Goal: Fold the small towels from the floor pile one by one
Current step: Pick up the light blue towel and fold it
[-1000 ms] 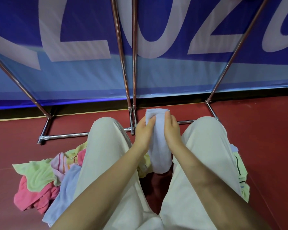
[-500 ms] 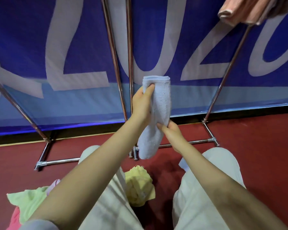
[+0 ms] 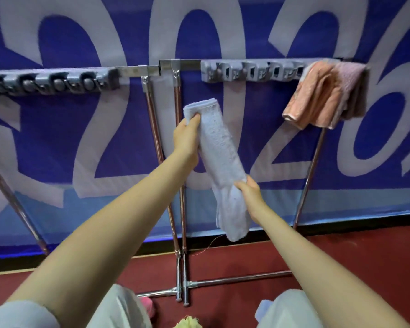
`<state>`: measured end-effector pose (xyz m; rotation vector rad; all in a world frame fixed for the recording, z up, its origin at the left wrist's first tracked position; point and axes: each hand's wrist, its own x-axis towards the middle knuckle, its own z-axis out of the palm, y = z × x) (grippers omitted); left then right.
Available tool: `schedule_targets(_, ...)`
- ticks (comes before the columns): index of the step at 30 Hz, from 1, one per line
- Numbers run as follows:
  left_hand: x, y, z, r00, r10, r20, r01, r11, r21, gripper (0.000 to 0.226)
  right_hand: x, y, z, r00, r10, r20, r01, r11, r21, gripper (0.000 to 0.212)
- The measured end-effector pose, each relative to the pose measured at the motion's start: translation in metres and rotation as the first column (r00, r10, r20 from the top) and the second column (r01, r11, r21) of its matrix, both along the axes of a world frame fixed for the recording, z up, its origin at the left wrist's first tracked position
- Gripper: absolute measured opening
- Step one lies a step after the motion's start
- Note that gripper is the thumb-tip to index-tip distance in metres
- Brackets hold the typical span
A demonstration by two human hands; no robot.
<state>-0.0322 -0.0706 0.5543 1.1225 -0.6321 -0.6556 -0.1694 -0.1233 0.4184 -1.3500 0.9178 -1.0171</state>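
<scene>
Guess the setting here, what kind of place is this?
Probably an indoor hall or sports venue set up for laundry work, not a home. A big blue banner with large white numerals covers the wall, the floor is dark red, and metal drying racks stand there, one holding a pink towel.

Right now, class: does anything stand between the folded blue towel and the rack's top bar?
Nothing visible does. The blue towel, held by the left hand and right hand, hangs below the top bar. The pink towels hang farther right, out of the way.
</scene>
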Motion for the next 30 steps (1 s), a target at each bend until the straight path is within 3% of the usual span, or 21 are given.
schedule_targets(2,0.007,-0.007,0.015,1.000,0.021,-0.021,-0.021,1.000,0.002,0.012,-0.007,-0.011,0.028,0.999,0.025,-0.041,-0.029,0.995,-0.097,0.037)
schedule_targets(5,0.012,-0.018,0.034,0.999,0.022,-0.039,-0.023,0.999,-0.026,0.011,-0.017,-0.026,0.062,0.995,0.071,-0.071,-0.083,0.980,-0.182,0.044)
schedule_targets(10,0.005,-0.037,0.073,1.000,0.022,0.005,-0.022,0.997,-0.068,0.015,-0.031,-0.061,0.113,0.982,0.040,-0.184,-0.101,0.937,-0.334,0.017)
schedule_targets(15,-0.002,-0.054,0.108,0.998,0.024,0.055,-0.018,0.994,-0.108,0.009,-0.039,-0.104,0.164,0.903,-0.067,-0.425,-0.175,0.845,-0.506,0.028)
schedule_targets(18,-0.011,-0.067,0.126,0.996,0.000,0.084,0.009,0.995,-0.104,0.022,-0.041,-0.126,0.196,0.817,-0.124,-0.564,-0.252,0.802,-0.541,0.021)
schedule_targets(21,-0.026,-0.082,0.145,0.986,-0.033,0.162,0.053,0.991,-0.120,0.018,-0.045,-0.144,0.224,0.829,-0.079,-0.553,-0.247,0.836,-0.490,0.008)
schedule_targets(26,-0.042,-0.112,0.173,0.976,-0.031,0.215,0.068,0.984,-0.166,0.023,-0.053,-0.170,0.251,0.941,0.064,-0.331,-0.176,0.932,-0.318,0.022)
schedule_targets(30,-0.036,-0.133,0.182,0.958,0.028,0.285,0.033,0.978,-0.208,0.015,-0.064,-0.194,0.258,0.964,0.112,-0.240,-0.185,0.933,-0.308,0.022)
